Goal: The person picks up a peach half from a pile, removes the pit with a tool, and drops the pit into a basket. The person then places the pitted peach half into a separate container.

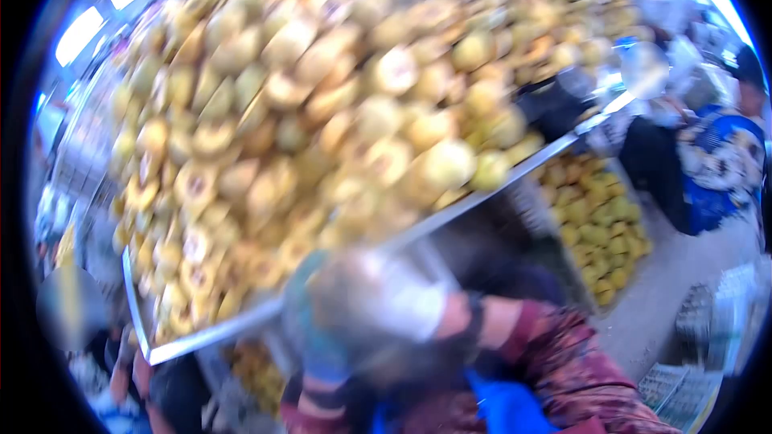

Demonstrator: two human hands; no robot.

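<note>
A large heap of yellow fruit, many pieces cut in half with brownish centres, fills a metal-edged table in front of me. They look like peaches. My right hand wears a white glove and reaches in from the lower right, close to the table's metal rim. Beside it is my left hand, in a teal and grey glove. Both are smeared by motion at the near edge of the heap. Their fingers, and anything between them, cannot be made out.
A crate of whole yellow fruit stands low at the right. More fruit lies below the table at the lower left. A person in blue is at the right, and another person at the lower left. Pale crates sit at lower right.
</note>
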